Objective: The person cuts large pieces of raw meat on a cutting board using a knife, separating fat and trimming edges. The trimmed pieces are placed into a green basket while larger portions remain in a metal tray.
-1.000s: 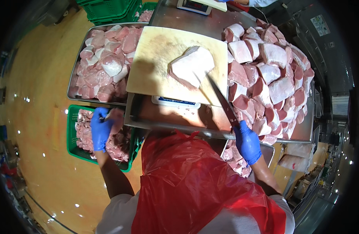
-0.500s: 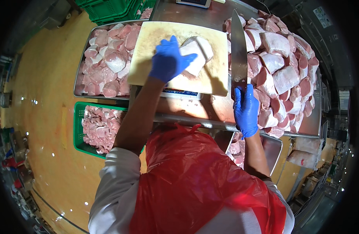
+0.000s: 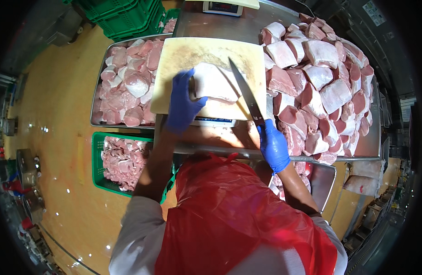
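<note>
A pale slab of raw meat [image 3: 215, 82], probably pork loin, lies on the white cutting board [image 3: 174, 57], its whitish fat side up. My left hand [image 3: 179, 103], in a blue glove, is at the slab's left end, thumb and fingers spread apart around that end; whether they touch it is hard to tell. My right hand [image 3: 274, 145], also blue-gloved, grips the handle of a long knife [image 3: 248, 95]. Its blade slants up and leftward over the board, by the slab's right end, tip pointing away from me.
Cut meat pieces fill a metal tray [image 3: 97, 105] left of the board. Below it stands a green basket [image 3: 98, 174] of trimmings. A large meat pile [image 3: 321, 91] covers the right of the steel table [image 3: 192, 20]. Green crates [image 3: 128, 20] are stacked far left.
The slab has turned to lie more crosswise. My left hand has shifted left to its end. My right hand has brought the knife leftward and tilted it over the board.
</note>
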Action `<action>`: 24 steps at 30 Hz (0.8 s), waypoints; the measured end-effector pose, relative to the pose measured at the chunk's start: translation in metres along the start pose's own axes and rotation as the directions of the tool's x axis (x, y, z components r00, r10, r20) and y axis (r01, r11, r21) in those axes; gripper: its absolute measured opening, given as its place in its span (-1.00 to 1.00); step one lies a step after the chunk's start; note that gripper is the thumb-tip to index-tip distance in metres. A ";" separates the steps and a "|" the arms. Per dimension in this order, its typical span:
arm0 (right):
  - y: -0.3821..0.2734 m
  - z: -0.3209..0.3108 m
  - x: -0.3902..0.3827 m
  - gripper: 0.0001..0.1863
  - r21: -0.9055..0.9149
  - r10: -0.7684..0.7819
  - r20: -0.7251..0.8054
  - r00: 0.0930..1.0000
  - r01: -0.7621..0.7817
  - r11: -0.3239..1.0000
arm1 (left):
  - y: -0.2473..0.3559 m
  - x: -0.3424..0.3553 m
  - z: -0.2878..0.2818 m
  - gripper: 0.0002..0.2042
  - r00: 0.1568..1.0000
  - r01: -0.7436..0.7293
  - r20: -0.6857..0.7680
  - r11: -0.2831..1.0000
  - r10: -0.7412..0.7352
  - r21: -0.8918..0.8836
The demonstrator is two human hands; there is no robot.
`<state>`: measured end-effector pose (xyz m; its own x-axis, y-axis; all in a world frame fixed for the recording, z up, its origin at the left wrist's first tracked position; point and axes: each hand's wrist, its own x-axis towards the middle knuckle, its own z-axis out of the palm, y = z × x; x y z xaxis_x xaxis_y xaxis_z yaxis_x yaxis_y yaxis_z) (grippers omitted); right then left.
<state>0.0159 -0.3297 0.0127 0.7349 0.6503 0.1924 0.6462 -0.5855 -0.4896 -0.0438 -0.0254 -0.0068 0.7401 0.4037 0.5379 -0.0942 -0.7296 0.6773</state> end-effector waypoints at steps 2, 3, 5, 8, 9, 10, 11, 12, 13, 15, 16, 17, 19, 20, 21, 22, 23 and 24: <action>-0.009 0.009 0.007 -0.73 -0.018 -0.005 0.139 0.990 0.007 1.000 | 0.003 -0.034 0.006 -0.46 0.930 0.360 -0.032 0.924 -0.367 -0.132; -0.013 0.017 0.013 -0.70 0.012 -0.045 0.167 0.985 0.043 0.999 | 0.003 -0.038 0.012 -0.56 0.941 0.313 -0.105 0.945 -0.322 -0.099; -0.039 0.025 0.036 -0.71 0.003 -0.021 0.278 0.960 0.021 1.000 | 0.007 -0.040 0.021 -0.77 0.940 0.223 -0.259 0.975 -0.220 -0.018; -0.065 0.046 0.067 -0.72 0.042 -0.210 0.165 0.964 0.206 0.978 | -0.002 -0.038 0.022 -0.94 0.962 0.214 -0.191 0.973 -0.194 0.089; -0.074 0.050 0.077 -0.74 0.038 -0.236 0.142 0.961 0.233 0.972 | -0.002 -0.038 0.021 -0.95 0.965 0.197 -0.196 0.976 -0.177 0.089; -0.081 0.054 0.085 -0.75 0.038 -0.265 0.124 0.956 0.262 0.964 | -0.002 -0.039 0.019 -0.95 0.966 0.184 -0.201 0.978 -0.163 0.093; -0.086 0.057 0.092 -0.76 0.031 -0.274 0.128 0.953 0.273 0.962 | -0.002 -0.039 0.018 -0.95 0.967 0.171 -0.206 0.981 -0.148 0.096; -0.091 0.059 0.097 -0.76 0.024 -0.283 0.133 0.950 0.282 0.959 | -0.002 -0.040 0.016 -0.95 0.960 0.188 -0.229 0.977 -0.161 0.097; -0.093 0.061 0.098 -0.76 0.017 -0.287 0.141 0.947 0.288 0.958 | -0.002 -0.043 0.016 -0.95 0.952 0.207 -0.248 0.974 -0.178 0.096; -0.081 0.059 0.087 -0.76 -0.092 -0.205 0.280 0.938 0.239 0.967 | -0.003 -0.050 0.010 -0.96 0.930 0.269 -0.277 0.961 -0.242 0.064; -0.071 0.054 0.077 -0.77 -0.151 -0.152 0.343 0.927 0.214 0.965 | -0.003 -0.054 0.005 -0.96 0.916 0.308 -0.281 0.951 -0.288 0.032; -0.062 0.041 0.064 -0.77 -0.142 -0.147 0.376 0.915 0.214 0.966 | -0.004 -0.058 -0.002 -0.96 0.896 0.351 -0.292 0.937 -0.334 0.004; -0.034 0.011 0.030 -0.74 -0.259 -0.071 0.478 0.876 0.218 0.941 | -0.005 -0.063 -0.013 -0.94 0.863 0.372 -0.362 0.928 -0.353 -0.018; -0.020 -0.004 0.015 -0.71 -0.378 0.009 0.535 0.845 0.230 0.897 | -0.005 -0.064 -0.018 -0.94 0.846 0.388 -0.386 0.921 -0.368 -0.028; -0.017 -0.024 0.005 -0.71 -0.409 0.008 0.555 0.832 0.264 0.874 | -0.006 -0.065 -0.022 -0.93 0.824 0.406 -0.417 0.913 -0.383 -0.035; -0.019 -0.044 0.001 -0.71 -0.437 0.008 0.575 0.818 0.298 0.849 | -0.009 -0.067 -0.024 -0.88 0.823 0.411 -0.407 0.910 -0.396 -0.055; -0.021 -0.057 0.001 -0.71 -0.402 -0.025 0.566 0.824 0.302 0.864 | -0.004 -0.066 -0.024 -0.84 0.823 0.429 -0.367 0.898 -0.434 -0.100; -0.022 -0.067 0.002 -0.71 -0.367 -0.055 0.555 0.830 0.304 0.879 | 0.005 -0.066 -0.024 -0.79 0.822 0.447 -0.324 0.883 -0.469 -0.145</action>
<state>0.0165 -0.3481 0.0812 0.4599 0.8409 -0.2853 0.8672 -0.4944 -0.0593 -0.1086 -0.0423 -0.0271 0.4364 0.8527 0.2870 0.1506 -0.3837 0.9111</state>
